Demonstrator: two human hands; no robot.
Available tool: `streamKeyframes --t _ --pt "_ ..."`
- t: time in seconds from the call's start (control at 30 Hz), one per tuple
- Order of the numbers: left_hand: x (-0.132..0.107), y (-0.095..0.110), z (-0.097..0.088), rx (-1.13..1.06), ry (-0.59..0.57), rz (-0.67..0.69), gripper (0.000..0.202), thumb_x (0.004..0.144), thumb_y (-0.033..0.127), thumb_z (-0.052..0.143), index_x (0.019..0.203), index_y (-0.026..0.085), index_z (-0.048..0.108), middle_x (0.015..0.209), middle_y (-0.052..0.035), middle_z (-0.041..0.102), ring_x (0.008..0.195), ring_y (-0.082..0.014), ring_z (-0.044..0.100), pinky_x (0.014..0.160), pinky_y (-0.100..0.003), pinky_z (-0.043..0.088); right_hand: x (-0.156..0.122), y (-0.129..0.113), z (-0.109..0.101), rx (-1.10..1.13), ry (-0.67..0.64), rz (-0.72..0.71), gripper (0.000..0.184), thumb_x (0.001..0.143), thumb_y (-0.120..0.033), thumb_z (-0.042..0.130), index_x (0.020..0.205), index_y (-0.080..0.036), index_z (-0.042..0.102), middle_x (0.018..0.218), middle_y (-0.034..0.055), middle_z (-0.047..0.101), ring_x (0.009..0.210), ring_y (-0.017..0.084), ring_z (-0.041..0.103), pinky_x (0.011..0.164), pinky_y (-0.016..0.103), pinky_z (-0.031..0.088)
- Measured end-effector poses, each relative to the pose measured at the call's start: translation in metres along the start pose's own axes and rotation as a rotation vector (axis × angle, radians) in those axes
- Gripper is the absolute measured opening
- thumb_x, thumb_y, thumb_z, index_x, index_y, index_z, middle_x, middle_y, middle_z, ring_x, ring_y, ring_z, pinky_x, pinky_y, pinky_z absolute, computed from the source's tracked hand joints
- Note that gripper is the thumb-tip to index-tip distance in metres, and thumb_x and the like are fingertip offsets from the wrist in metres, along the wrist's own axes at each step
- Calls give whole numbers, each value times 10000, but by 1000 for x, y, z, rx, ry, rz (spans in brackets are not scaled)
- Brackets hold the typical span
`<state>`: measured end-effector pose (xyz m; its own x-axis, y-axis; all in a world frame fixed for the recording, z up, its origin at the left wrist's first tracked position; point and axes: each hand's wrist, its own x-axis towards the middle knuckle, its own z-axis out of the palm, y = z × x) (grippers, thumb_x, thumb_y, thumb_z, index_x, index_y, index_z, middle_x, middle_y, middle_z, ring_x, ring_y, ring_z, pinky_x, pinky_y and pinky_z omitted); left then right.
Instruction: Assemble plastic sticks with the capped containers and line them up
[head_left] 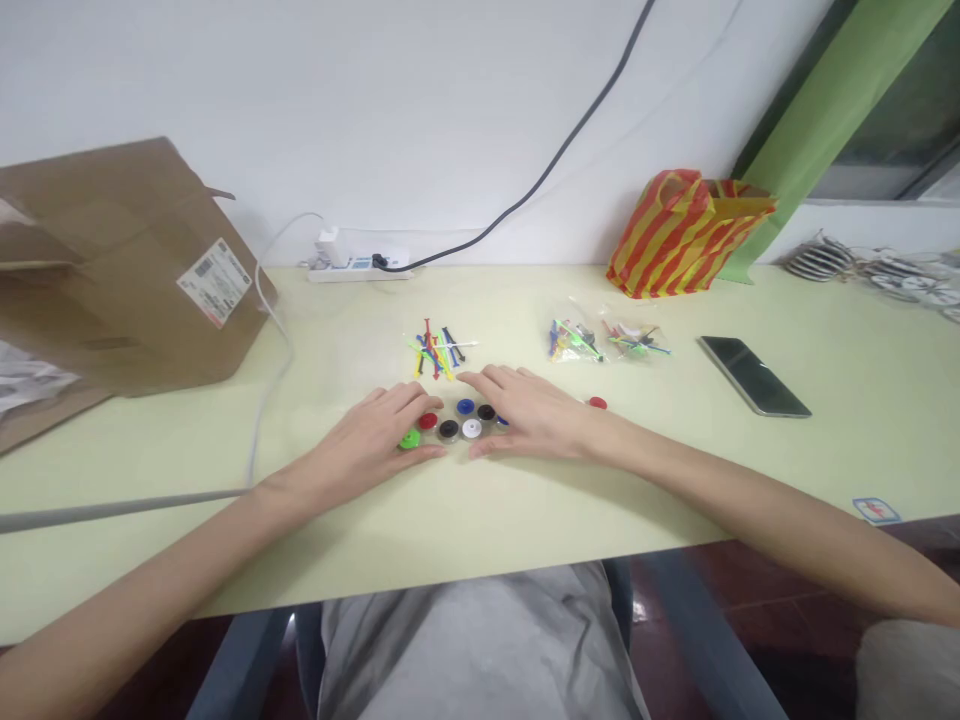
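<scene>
Both hands lie flat on the table (675,300), palms down, cupped around a small cluster of discs (457,420) as if to keep them herded together. The left hand (375,440) has a loose, released grip, its fingertips touching the green disc (409,438) and near a red one (428,421). The right hand (532,415) is likewise relaxed, grasping nothing, and partly covers the cluster's right edge.

Between the hands I count six discs: green, red, two black, blue, white. One more red disc (597,403) lies apart, to the right. A loose pile of sticks (439,352) lies just beyond, too tangled to count. Two bags (607,340) hold more sticks. One phone (753,374).
</scene>
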<state>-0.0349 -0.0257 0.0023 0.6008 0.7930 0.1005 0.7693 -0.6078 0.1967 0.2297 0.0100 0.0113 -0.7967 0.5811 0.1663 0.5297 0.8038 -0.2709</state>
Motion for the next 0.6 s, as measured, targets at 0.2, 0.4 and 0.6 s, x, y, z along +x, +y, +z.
streamKeyframes --t 0.2,0.4,0.6 --pt "6 -5 0 -61 5 -22 405 1001 609 498 985 214 583 911 -30 637 803 -207 594 715 -325 404 15 -5 20 -131 31 -19 635 937 -712 528 1196 -136 597 1145 173 605 1020 310 570 875 425 462" --pt "11 -10 6 -53 -26 22 382 1018 577 488 915 217 565 839 -8 634 751 -192 603 684 -307 377 11 1 21 -36 24 -76 485 976 -612 558 1153 -161 591 1073 121 610 958 259 576 816 366 457" --pt "13 -9 4 19 30 108 457 975 654 525 977 204 603 916 -46 652 817 -215 605 733 -335 390 14 3 19 12 11 -81 580 912 -696 591 1157 -170 599 1071 127 640 965 279 596 835 382 459"
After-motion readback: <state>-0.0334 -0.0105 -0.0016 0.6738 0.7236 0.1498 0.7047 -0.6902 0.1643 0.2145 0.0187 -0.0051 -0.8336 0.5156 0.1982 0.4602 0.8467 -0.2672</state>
